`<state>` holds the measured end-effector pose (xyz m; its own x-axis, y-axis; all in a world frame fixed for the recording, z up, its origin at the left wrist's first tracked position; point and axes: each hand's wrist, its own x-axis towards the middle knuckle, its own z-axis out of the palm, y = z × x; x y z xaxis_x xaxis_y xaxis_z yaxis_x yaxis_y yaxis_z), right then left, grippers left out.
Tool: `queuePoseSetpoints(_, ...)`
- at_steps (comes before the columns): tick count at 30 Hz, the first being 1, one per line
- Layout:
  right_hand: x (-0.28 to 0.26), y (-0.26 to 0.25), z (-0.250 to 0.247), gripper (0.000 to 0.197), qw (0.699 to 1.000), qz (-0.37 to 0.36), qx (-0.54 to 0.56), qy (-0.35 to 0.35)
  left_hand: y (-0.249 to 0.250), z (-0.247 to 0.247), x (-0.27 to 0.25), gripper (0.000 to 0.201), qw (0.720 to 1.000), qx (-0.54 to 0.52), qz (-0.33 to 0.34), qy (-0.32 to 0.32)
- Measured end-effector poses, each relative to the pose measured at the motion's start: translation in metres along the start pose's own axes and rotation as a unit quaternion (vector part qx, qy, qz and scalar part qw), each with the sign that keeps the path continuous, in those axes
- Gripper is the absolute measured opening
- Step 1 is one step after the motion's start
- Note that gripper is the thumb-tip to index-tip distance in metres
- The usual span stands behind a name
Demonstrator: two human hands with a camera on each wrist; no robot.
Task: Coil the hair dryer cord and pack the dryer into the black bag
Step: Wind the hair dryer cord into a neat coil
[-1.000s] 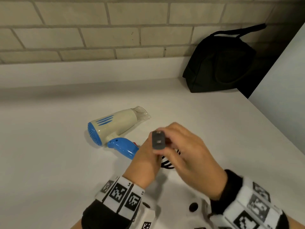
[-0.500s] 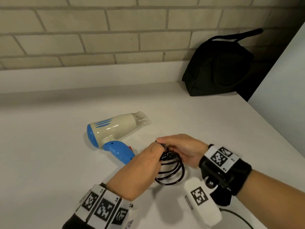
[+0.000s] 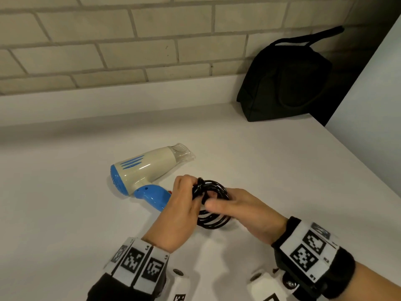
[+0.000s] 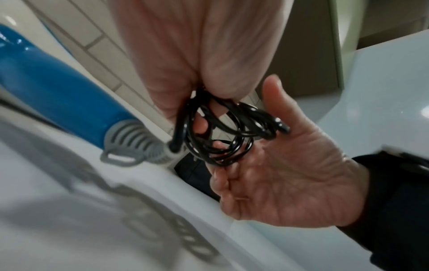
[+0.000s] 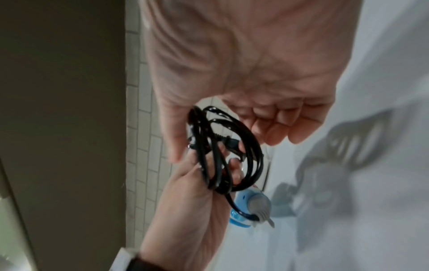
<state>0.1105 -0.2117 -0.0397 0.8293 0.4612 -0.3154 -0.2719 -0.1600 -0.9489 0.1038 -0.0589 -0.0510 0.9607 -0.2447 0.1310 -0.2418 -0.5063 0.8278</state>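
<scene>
Left hand pinching the black coiled cord at the top of its loops, fingers curled round the bundle, thumb pressed against it. Right hand just right of the left, thumb stretched across the front of the coil, fingers tucked behind and through the loops; from the left wrist view, palm mostly spread with the loops draped over the fingers, so more a loose cradle than a tight grip. From the right wrist view, fingers bent at the knuckles beside the cord, the plug end lost among the strands. Coil held between both hands, just above the white counter, several loops hanging down.

Hair dryer lying on its side on the counter just beyond and left of the left hand, cream body with blue stripes and blue rear grille, clear nozzle pointing away to the right, blue handle reaching toward the left hand. Grey strain relief at the handle's end, cord running from it straight up into the left hand's pinch.

Black bag well beyond the right hand, upright against the brick wall at the counter's far corner, handle arching over its top. Marker-printed bands on both wrists.
</scene>
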Motion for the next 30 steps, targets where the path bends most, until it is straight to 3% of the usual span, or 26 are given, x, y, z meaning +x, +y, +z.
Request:
queuePoseSetpoints(2, -0.001, 0.004, 0.004, 0.008, 0.999, -0.018, 0.01, 0.027, 0.001, 0.002, 0.001, 0.031, 1.0, -0.02, -0.015, 0.01)
queuePoseSetpoints(3, 0.0, 0.007, 0.006, 0.006, 0.998, -0.026, 0.012, 0.055, 0.001, 0.003, 0.0, 0.031, 0.999, -0.026, -0.02, 0.015)
queuePoseSetpoints(7, 0.004, 0.013, 0.014, 0.013, 0.989, -0.072, 0.025, 0.123, 0.003, 0.004, -0.001, 0.021, 0.995, -0.059, -0.051, 0.068)
queuePoseSetpoints(13, 0.002, 0.01, 0.014, 0.014, 0.983, -0.131, 0.025, 0.128, 0.009, -0.002, -0.002, 0.004, 0.988, -0.084, -0.108, 0.068)
queuePoseSetpoints(16, 0.004, 0.009, 0.012, 0.026, 0.979, -0.138, -0.018, 0.15, 0.01, -0.002, 0.0, 0.007, 0.973, -0.149, -0.146, 0.096)
queuePoseSetpoints(18, 0.005, 0.007, 0.009, 0.044, 0.981, -0.12, -0.052, 0.14, 0.01, -0.002, 0.002, 0.006, 0.957, -0.201, -0.187, 0.091)
queuePoseSetpoints(23, 0.002, -0.001, 0.007, 0.067, 0.983, -0.13, -0.103, 0.074, 0.008, -0.01, 0.002, 0.04, 0.937, -0.274, -0.215, 0.037)
queuePoseSetpoints(27, -0.002, -0.01, 0.006, 0.074, 0.953, -0.193, -0.206, 0.108, 0.005, -0.015, 0.004, 0.036, 0.933, -0.288, -0.213, 0.027)
queuePoseSetpoints(30, -0.003, -0.015, 0.003, 0.058, 0.888, -0.263, -0.353, 0.134, 0.005, -0.015, 0.003, 0.042, 0.927, -0.312, -0.21, 0.016)
